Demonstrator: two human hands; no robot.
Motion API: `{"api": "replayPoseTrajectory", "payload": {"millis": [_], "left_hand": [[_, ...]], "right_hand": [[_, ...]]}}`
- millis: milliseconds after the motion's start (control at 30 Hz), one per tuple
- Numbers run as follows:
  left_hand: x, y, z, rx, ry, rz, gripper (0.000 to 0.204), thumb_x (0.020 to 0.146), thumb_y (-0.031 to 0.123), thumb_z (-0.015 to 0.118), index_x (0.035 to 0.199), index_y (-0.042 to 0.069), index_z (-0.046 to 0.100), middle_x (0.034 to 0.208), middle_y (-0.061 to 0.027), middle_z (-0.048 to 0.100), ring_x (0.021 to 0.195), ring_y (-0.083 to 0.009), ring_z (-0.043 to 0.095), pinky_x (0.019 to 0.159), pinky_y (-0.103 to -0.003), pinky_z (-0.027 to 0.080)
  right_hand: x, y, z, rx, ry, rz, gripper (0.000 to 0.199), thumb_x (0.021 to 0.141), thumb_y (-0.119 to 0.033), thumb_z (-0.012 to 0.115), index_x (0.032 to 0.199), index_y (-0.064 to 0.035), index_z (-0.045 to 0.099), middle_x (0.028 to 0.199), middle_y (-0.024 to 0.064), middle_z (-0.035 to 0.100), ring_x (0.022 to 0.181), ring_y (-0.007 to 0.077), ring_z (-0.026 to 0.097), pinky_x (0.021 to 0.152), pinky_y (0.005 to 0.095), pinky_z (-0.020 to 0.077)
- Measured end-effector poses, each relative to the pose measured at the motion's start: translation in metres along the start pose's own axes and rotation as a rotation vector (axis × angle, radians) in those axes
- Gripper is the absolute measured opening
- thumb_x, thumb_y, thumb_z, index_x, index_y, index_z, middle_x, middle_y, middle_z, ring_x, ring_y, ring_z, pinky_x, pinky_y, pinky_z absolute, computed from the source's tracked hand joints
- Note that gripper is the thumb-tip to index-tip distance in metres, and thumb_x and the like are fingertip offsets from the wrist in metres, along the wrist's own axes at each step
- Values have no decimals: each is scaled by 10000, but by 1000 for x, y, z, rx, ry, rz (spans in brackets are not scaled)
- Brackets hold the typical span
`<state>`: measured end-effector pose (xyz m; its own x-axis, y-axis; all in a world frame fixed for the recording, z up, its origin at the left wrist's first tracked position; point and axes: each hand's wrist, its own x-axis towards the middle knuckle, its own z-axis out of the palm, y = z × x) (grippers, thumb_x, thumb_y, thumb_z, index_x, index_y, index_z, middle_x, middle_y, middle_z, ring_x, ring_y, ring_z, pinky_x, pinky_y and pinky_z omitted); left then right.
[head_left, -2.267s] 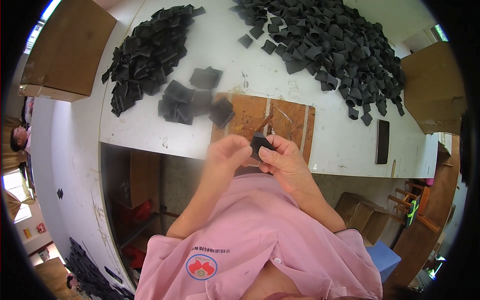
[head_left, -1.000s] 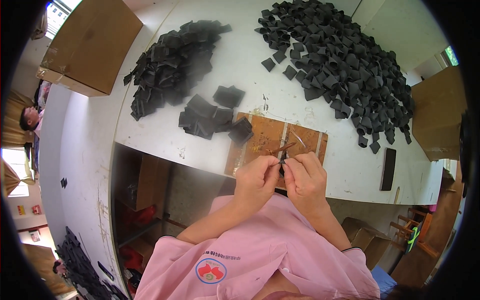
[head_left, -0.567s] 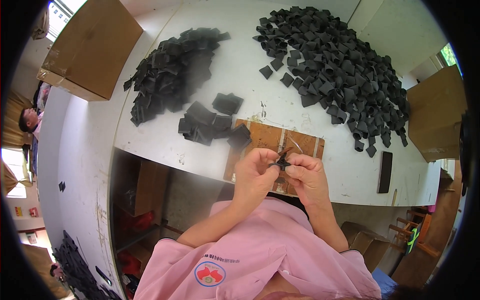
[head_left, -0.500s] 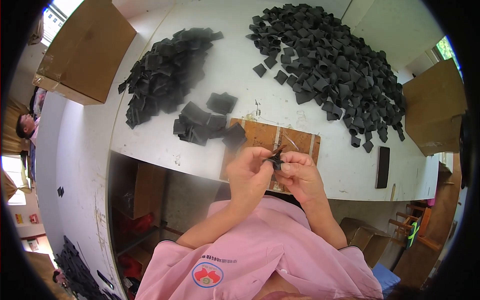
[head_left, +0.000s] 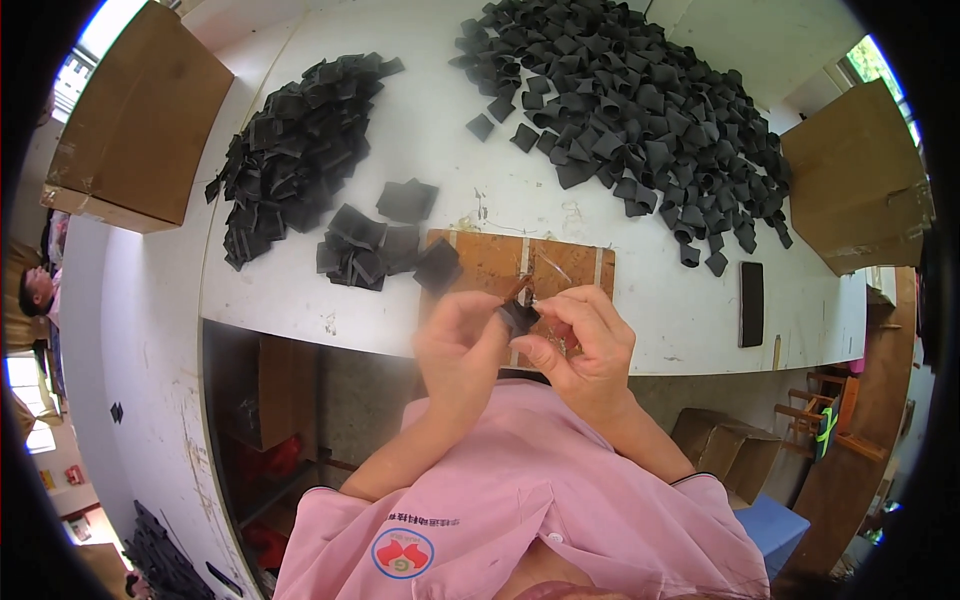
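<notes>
A small black piece (head_left: 517,319) of bent sheet material, held between the two hands above the near part of a brown board (head_left: 480,257). The left hand (head_left: 459,338) has its grip closed on the piece's left side; the right hand (head_left: 588,338) sets its fingertips at the right side, but whether that grip is clasped cannot be told. A slender brown object (head_left: 521,287) shows just beyond the piece. The board, crossed by pale strips, lies on a white worktop (head_left: 430,120). At its left edge is a small cluster of flat black pieces (head_left: 355,240); farther left, a larger heap of flat pieces (head_left: 300,150). Beyond the board, toward the right, spreads a heap of curled black pieces (head_left: 630,110), many tube-like. A dark phone (head_left: 751,304) lies near the right end.
</notes>
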<state>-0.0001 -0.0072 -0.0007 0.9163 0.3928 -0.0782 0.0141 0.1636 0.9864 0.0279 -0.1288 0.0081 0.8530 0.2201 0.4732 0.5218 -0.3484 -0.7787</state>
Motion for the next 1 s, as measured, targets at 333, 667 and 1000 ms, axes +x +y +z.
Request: {"api": "replayPoseTrajectory", "payload": {"millis": [333,667,1000], "left_hand": [[-1,4,0,-84,-89,-79,53,805,-12,564,835,-10,520,637,-24,567,484,-23,450,409,-153,338],[-2,9,-3,49,-27,-40,58,787,-17,585,828,-28,545,603,-29,560,431,-26,430,376,-152,323],[-4,10,-4,-7,-11,-111,74,781,-6,598,831,-29,547,619,-35,562,405,-23,408,352,-154,300]], "right_hand": [[-4,-4,1,53,-69,122,188,647,-53,692,794,-21,580,740,71,531,530,175,529,451,263,417],[-5,-1,11,-152,-1,-39,155,696,-9,620,846,-10,578,767,85,540,572,210,556,484,304,455],[-5,4,9,126,-155,199,82,758,-40,582,802,2,527,704,72,516,523,185,502,464,272,397]]}}
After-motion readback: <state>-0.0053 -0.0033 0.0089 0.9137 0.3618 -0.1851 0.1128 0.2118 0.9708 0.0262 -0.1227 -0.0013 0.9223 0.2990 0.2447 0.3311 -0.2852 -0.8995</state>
